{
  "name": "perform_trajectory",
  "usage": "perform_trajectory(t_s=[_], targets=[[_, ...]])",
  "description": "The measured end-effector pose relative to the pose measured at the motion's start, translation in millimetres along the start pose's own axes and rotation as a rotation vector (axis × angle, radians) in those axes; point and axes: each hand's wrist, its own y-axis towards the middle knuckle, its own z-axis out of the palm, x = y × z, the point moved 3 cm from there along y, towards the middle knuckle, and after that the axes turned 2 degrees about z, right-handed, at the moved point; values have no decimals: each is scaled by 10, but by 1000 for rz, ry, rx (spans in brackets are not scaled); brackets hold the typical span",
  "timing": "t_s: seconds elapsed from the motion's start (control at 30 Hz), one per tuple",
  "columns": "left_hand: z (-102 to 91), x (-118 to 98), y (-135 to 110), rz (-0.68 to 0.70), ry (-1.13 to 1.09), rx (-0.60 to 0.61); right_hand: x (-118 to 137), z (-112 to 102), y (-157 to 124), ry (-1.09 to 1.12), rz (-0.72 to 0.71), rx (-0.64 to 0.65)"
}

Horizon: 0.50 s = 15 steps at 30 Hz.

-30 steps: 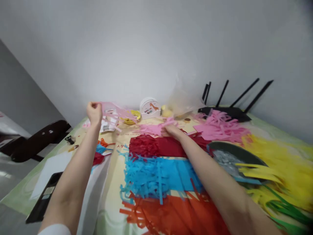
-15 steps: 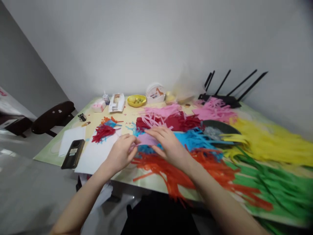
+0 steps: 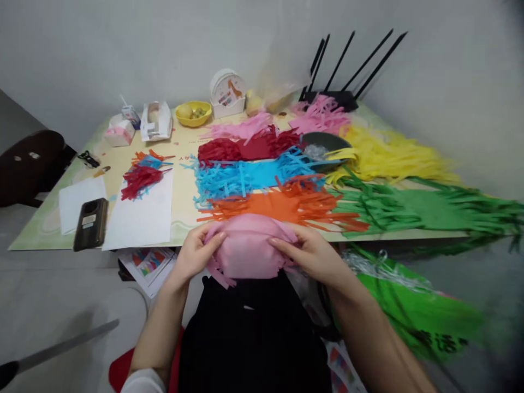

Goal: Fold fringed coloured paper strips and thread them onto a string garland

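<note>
Between my two hands a pink fringed sheet [image 3: 249,248] is stretched above my lap, by the table's front edge. My left hand [image 3: 199,248] pinches its left end, thumb on top. Its right end is gripped the same way by my right hand [image 3: 313,252]. Strips dangle at the sheet's lower left. Just beyond it lies an orange fringed sheet [image 3: 270,204], then a blue fringed sheet [image 3: 264,173] and a dark red fringed sheet [image 3: 254,146]. To the left, a small bundle of red, blue and orange strips [image 3: 143,177] rests on white paper [image 3: 151,221].
Green [image 3: 417,207] and yellow fringed sheets [image 3: 393,153] spread over the right side. A phone [image 3: 90,224] lies at the front left. Along the back stand a yellow bowl of fruit [image 3: 193,114], a white holder [image 3: 228,95] and a black router [image 3: 333,100].
Both hands have drawn the pink sheet off the pile toward my body and spread it between them. The view has tilted down and shifted right.
</note>
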Motion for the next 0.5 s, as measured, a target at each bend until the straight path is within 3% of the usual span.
perform_trajectory(t_s=[0.1, 0.2, 0.4, 0.5], targets=[[89, 64, -35, -33, -28, -33, -128, -29, -120, 105, 29, -115], [143, 109, -46, -86, -97, 8, -217, -66, -198, 197, 45, -189], [139, 136, -57, -28, -214, 170, -330, -98, -252, 403, -8, -75], [92, 114, -55, -11, -150, 193, -297, -146, -238, 364, -46, -63]])
